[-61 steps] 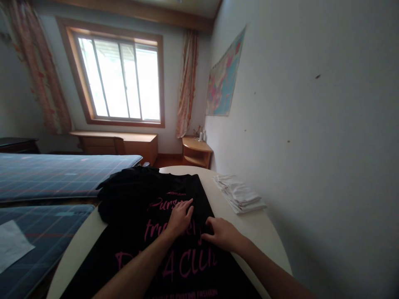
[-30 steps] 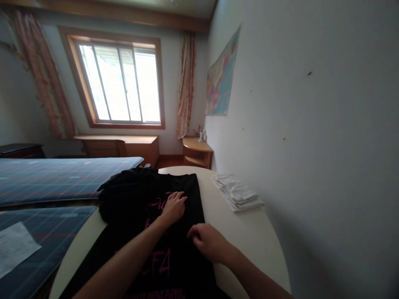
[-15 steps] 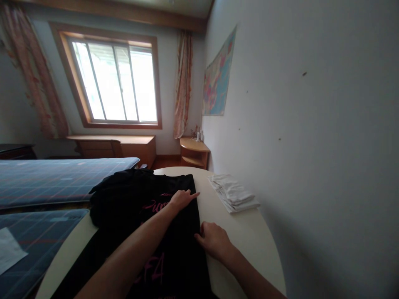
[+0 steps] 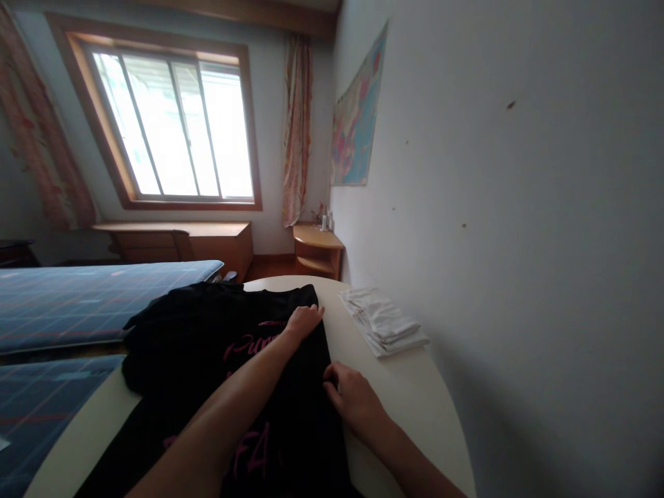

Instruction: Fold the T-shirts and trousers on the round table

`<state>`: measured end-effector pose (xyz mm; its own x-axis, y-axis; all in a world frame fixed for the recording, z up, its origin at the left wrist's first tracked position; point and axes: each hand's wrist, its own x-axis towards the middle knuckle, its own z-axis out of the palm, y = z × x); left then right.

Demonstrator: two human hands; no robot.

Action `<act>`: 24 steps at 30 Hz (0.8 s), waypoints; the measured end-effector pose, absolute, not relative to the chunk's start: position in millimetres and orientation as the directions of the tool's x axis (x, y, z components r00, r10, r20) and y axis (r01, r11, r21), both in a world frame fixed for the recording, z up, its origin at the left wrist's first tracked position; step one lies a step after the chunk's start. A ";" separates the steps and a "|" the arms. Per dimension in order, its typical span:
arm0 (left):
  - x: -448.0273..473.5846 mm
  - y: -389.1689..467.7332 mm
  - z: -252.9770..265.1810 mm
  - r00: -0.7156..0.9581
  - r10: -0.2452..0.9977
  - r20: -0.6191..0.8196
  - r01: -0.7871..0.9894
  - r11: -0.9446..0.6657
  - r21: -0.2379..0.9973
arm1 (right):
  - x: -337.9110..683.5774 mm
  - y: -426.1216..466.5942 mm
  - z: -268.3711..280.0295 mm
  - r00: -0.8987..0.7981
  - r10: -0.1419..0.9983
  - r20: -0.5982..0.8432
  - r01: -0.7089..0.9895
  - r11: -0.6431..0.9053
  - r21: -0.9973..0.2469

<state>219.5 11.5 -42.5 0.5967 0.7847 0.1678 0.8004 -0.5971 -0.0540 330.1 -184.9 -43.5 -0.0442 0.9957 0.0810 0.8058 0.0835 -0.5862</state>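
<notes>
A black T-shirt (image 4: 295, 422) with pink lettering lies spread over a round pale table, its far left part bunched up. Reaching across it, my left hand (image 4: 305, 322) is closed on the shirt's right edge near the far corner. Closer to me, my right hand (image 4: 355, 395) pinches that same edge between thumb and fingers. My left forearm hides part of the lettering.
To the right on the table (image 4: 415, 415) sits a folded stack of white cloth (image 4: 386, 321), close to the wall. Plaid blue mattresses (image 4: 104, 297) stand on the left. A corner shelf (image 4: 317, 238) is beyond the table.
My left hand has slid farther along the shirt's edge toward the far corner, and its outstretched finger has closed. My right hand stays at the edge. The camera view has shifted slightly.
</notes>
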 end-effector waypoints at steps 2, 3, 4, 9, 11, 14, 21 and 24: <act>230.0 17.2 -39.3 0.559 0.807 0.188 0.823 -0.568 -0.010 | 342.8 -177.7 -42.1 0.009 0.997 0.077 0.821 0.037 -0.570; 235.7 19.8 -38.0 0.544 0.816 0.193 0.830 -0.557 0.014 | 350.2 -173.9 -42.0 0.033 0.996 0.082 0.828 0.019 -0.561; 241.3 21.8 -37.4 0.534 0.823 0.193 0.834 -0.551 0.039 | 358.1 -170.5 -42.3 0.053 0.995 0.089 0.834 0.005 -0.552; 260.9 17.9 -46.9 0.592 0.792 0.151 0.777 -0.610 0.154 | 390.7 -167.5 -46.3 0.049 0.994 0.093 0.877 0.002 -0.481; 262.2 9.9 -53.3 0.622 0.771 0.137 0.748 -0.637 0.187 | 395.6 -174.6 -45.4 0.017 0.997 0.072 0.891 0.017 -0.453; 256.7 -5.7 -60.0 0.642 0.758 0.116 0.727 -0.650 0.222 | 394.7 -190.7 -38.6 0.002 1.000 0.007 0.913 0.001 -0.407; 223.2 -54.3 -67.6 0.703 0.704 0.105 0.661 -0.700 0.271 | 390.8 -229.0 -11.2 -0.115 0.970 -0.212 0.943 0.040 -0.330; 205.5 -81.9 -66.9 0.730 0.676 0.096 0.626 -0.719 0.302 | 394.8 -242.3 -0.9 -0.167 0.943 -0.289 0.947 0.071 -0.314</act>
<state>205.5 -81.9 -66.9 0.7303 0.6763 0.0963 0.6259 -0.7189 0.3023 394.8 -242.3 -0.9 -0.1669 0.9428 -0.2887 0.9468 0.0715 -0.3139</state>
